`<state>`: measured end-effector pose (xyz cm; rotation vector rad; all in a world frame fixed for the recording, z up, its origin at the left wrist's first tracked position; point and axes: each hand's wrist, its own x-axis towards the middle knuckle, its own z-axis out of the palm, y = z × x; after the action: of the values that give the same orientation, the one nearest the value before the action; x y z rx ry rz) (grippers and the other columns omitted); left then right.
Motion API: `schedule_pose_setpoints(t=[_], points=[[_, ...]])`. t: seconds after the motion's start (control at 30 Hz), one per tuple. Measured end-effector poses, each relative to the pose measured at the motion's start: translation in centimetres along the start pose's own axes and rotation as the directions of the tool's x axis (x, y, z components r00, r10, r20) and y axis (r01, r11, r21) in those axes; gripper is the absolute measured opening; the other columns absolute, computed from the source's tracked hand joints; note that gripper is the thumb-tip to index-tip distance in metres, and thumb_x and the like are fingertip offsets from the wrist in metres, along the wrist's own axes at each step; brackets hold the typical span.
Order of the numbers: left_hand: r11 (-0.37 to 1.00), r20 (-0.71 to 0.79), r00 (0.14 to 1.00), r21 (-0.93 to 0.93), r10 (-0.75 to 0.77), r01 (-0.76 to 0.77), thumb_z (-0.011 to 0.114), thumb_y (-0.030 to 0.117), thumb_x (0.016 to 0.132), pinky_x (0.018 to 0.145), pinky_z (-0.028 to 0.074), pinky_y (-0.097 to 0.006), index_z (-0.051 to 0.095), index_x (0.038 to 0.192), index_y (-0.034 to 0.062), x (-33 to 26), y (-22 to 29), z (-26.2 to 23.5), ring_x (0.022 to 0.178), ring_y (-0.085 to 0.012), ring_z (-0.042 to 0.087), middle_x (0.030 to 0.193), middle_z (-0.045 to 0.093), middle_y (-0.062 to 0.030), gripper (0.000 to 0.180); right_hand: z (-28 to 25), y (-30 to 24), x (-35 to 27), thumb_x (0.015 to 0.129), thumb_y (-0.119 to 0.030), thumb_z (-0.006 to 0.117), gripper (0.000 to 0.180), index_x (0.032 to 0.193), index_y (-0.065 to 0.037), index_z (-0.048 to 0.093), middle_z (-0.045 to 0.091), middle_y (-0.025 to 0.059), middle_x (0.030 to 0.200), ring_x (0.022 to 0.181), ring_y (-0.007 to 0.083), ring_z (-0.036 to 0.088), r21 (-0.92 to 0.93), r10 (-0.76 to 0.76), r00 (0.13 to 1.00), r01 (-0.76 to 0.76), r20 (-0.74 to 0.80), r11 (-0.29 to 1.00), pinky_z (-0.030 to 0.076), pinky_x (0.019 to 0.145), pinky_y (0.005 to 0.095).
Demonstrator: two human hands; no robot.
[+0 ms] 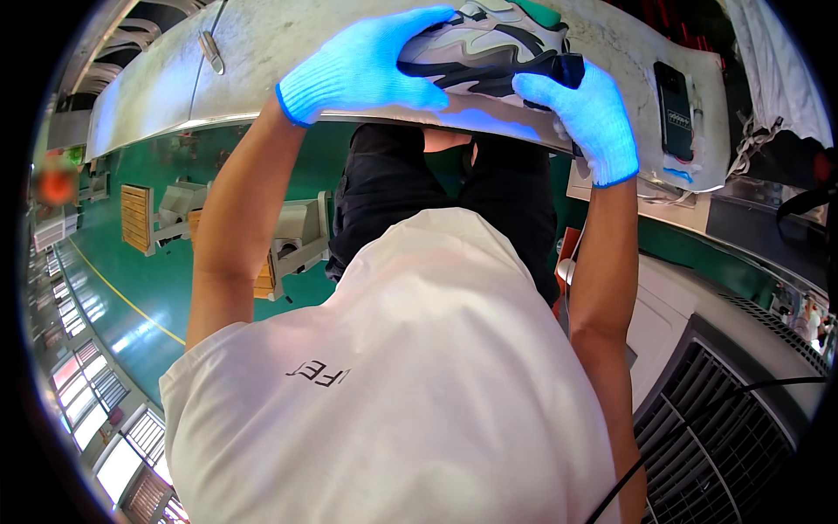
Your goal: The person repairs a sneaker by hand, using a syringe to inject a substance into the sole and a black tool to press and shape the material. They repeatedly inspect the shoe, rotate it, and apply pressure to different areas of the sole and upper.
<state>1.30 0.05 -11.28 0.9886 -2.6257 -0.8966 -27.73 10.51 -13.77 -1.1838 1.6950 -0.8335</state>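
Observation:
A sneaker point(489, 48) in grey, white and black, with a green part at its top, is between my hands at the edge of a pale worktable point(253, 44). My left hand point(371, 65), in a knit glove that looks bright blue under the light, grips the toe end, thumb along the near side. In a matching glove, my right hand point(594, 118) holds the other end, its thumb pressed against the sole. A small black block-like part point(572, 70) shows beside that thumb; I cannot tell whether it belongs to the shoe. Some fingers of both hands are hidden.
A black phone point(674, 113) lies on the table to the right, beside a thin pen-like item point(697, 118). A small metal tool point(210, 52) rests at the left. Wood-slatted stools point(137, 218) stand on the green floor. A grille-fronted machine point(716, 419) and a black cable point(672, 437) are at lower right.

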Motion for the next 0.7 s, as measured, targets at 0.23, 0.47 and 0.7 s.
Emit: schedule_pose_setpoints(t=[0.23, 0.47, 0.7], points=[[0.938, -0.118, 0.943, 0.120, -0.310, 0.324, 0.096, 0.054, 0.075, 0.107, 0.057, -0.051, 0.050, 0.160, -0.0084, 0.3, 7.3, 1.3, 0.124, -0.0467, 0.073, 0.131, 0.075, -0.0314, 0.115, 1.8, 3.2, -1.8, 0.078, -0.040, 0.101, 0.082, 0.142, 0.000, 0.068, 0.081, 0.0169, 0.128, 0.115, 0.0276, 0.079, -0.048, -0.287, 0.946, 0.283, -0.151, 0.958, 0.061, 0.104, 0.0420], [0.969, -0.331, 0.924, 0.085, -0.192, 0.232, 0.100, 0.043, 0.070, 0.103, 0.060, -0.048, 0.063, 0.149, 0.0108, -0.7, 5.4, 5.0, 0.120, -0.0422, 0.073, 0.131, 0.076, -0.0175, 0.093, 2.4, 3.9, -2.8, 0.076, -0.036, 0.104, 0.088, 0.146, -0.002, 0.064, 0.081, 0.0167, 0.127, 0.108, 0.0282, 0.079, -0.067, -0.288, 0.943, 0.280, -0.169, 0.958, 0.063, 0.097, 0.0432], [0.961, -0.311, 0.929, 0.120, -0.202, 0.250, 0.103, 0.048, 0.063, 0.094, 0.061, -0.051, 0.063, 0.149, 0.0146, 0.5, 5.8, 5.9, 0.110, -0.0398, 0.074, 0.119, 0.076, -0.0121, 0.101, 2.5, 2.6, -3.6, 0.076, -0.015, 0.103, 0.074, 0.139, 0.003, 0.069, 0.083, 0.0126, 0.120, 0.104, 0.0186, 0.076, 0.123, -0.253, 0.957, 0.271, -0.144, 0.955, 0.061, 0.097, 0.0358]])
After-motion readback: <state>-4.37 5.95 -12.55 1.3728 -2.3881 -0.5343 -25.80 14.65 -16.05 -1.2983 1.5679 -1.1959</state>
